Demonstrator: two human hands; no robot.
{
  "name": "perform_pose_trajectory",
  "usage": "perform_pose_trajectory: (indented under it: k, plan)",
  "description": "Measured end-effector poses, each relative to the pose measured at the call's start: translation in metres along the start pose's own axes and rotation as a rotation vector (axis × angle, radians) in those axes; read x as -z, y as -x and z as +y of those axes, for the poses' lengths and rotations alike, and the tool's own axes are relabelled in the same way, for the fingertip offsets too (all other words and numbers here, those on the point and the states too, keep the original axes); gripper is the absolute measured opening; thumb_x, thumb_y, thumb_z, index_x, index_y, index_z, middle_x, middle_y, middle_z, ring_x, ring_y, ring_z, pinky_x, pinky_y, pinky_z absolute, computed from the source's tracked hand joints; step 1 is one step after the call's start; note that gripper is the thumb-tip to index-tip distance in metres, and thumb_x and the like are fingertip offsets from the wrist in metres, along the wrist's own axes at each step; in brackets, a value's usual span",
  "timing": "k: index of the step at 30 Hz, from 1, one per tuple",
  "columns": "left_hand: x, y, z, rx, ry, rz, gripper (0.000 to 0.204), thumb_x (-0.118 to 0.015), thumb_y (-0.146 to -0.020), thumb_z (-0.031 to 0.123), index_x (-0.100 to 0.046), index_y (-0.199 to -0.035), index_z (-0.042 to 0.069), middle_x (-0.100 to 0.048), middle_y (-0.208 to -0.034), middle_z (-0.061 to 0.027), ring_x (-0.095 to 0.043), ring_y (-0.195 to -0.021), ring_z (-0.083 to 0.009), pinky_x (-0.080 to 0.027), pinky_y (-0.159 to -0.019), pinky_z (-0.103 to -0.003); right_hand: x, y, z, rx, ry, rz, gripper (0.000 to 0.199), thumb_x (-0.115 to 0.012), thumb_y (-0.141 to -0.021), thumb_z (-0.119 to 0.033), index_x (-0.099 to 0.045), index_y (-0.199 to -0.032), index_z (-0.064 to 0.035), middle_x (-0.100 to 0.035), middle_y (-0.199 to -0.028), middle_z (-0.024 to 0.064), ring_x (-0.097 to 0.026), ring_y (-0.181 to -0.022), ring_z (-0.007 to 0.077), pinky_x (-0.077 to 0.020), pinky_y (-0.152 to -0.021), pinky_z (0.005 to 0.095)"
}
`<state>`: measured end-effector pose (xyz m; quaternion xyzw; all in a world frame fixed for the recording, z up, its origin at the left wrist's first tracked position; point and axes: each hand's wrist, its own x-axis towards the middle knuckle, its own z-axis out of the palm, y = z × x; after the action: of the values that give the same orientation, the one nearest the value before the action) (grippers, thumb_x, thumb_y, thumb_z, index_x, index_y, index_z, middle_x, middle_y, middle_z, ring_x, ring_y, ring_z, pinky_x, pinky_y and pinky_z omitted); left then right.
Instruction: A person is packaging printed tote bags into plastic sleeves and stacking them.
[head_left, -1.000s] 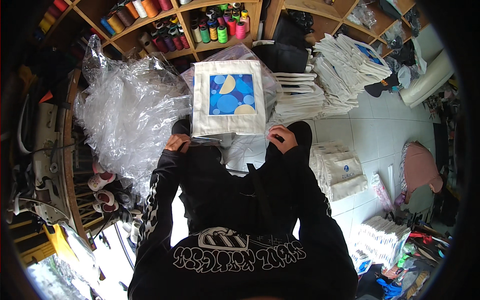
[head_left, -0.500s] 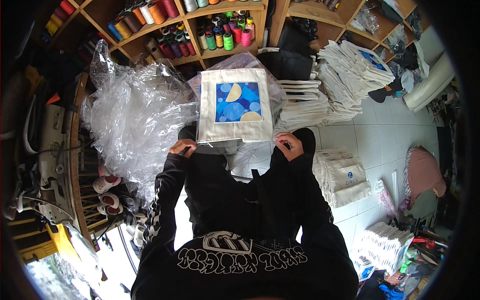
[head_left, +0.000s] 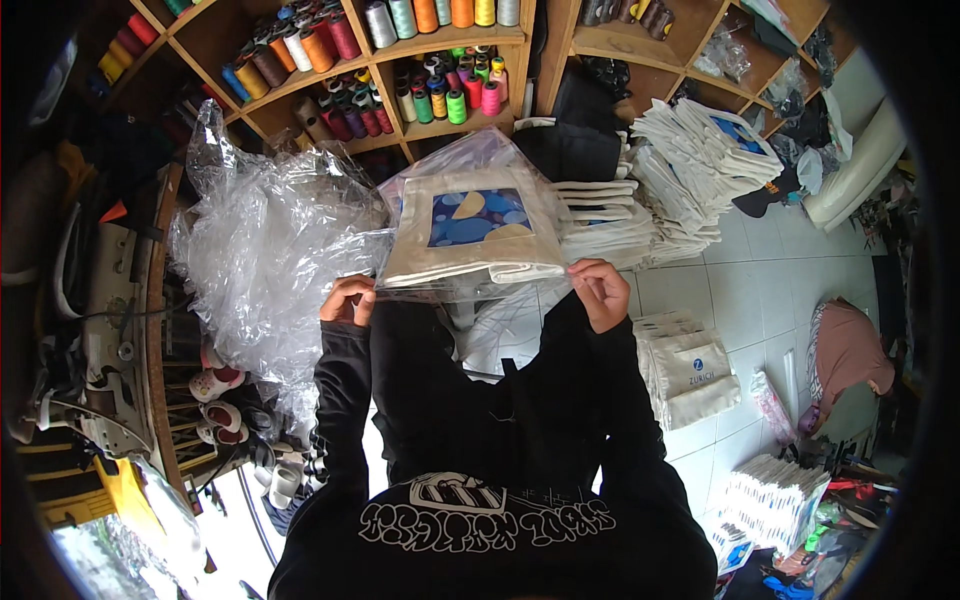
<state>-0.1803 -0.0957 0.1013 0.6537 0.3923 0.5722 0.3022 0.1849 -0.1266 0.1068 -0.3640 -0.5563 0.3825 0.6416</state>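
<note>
Fingers of the left hand (head_left: 349, 299) and right hand (head_left: 601, 293) pinch the near edge of a clear sleeve (head_left: 470, 288); the bag (head_left: 478, 232) inside lies flat, beyond them. Its long axis runs hand to hand; both equally near.

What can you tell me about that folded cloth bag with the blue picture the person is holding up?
The folded bag is off-white cloth, canvas by the look of it, with a square blue print of paler circles and cream shapes. It lies flat inside a clear plastic sleeve, tilted away from the person. The left hand and right hand pinch the sleeve's near corners, holding it in the air in front of the shelves of thread spools.
</note>
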Motion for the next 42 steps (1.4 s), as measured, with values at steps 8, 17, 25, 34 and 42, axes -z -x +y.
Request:
perform_pose_trajectory:
  k: [8, 17, 25, 34, 42]
  plan:
    - [-0.005, -0.062, 0.058, -0.09, 0.073, 0.086, 0.006, -0.056, -0.081, 0.001, -0.053, -0.087, 0.002, -0.058, -0.087, -0.011, -0.053, -0.079, -0.0134, -0.041, -0.073, -0.025, -0.009, -0.053, -0.048, 0.109, -0.002, 0.06, 0.01, -0.055, -0.079, 0.004, -0.049, -0.086, 0.0004, -0.056, -0.087, 0.0116, -0.052, -0.076, 0.0119, -0.0413, -0.07, 0.0226]
    - [0.036, -0.098, 0.108, 0.201, 0.255, 0.064, 0.006, -0.053, -0.083, 0.008, -0.054, -0.082, 0.002, -0.059, -0.077, -0.0058, -0.045, -0.061, -0.0054, -0.036, -0.056, -0.018, -0.026, -0.091, -0.113, -0.125, -0.088, -0.042, 0.006, -0.054, -0.083, -0.003, -0.05, -0.086, -0.0002, -0.058, -0.08, 0.007, -0.053, -0.068, 0.0091, -0.043, -0.065, 0.0217]
    - [0.061, -0.072, 0.135, 0.254, 0.282, 0.091, 0.006, -0.05, -0.084, 0.004, -0.054, -0.087, 0.001, -0.056, -0.078, -0.0083, -0.039, -0.053, -0.0039, -0.03, -0.047, -0.017, -0.042, -0.082, -0.129, -0.227, -0.115, -0.072, 0.01, -0.057, -0.082, -0.005, -0.053, -0.086, 0.0033, -0.059, -0.078, 0.0093, -0.057, -0.067, 0.0123, -0.0471, -0.063, 0.0243]
    - [0.081, -0.073, 0.126, 0.369, 0.034, 0.22, 0.011, -0.055, -0.083, 0.011, -0.056, -0.083, 0.0, -0.057, -0.07, -0.0028, -0.038, -0.052, -0.0022, -0.03, -0.047, -0.017, -0.079, -0.098, -0.1, -0.219, -0.143, -0.073, 0.01, -0.056, -0.083, -0.006, -0.052, -0.086, 0.0021, -0.057, -0.076, 0.0065, -0.056, -0.065, 0.0109, -0.0476, -0.062, 0.0231]
    - [0.106, -0.14, 0.078, 0.715, 0.151, 0.199, 0.02, -0.056, -0.08, 0.018, -0.059, -0.074, -0.001, -0.04, -0.053, 0.0035, -0.031, -0.042, -0.0041, -0.025, -0.039, -0.02, -0.101, -0.179, -0.05, -0.48, -0.226, -0.084, 0.015, -0.061, -0.081, -0.01, -0.054, -0.086, 0.0016, -0.058, -0.076, 0.007, -0.057, -0.064, 0.0128, -0.0529, -0.064, 0.0293]
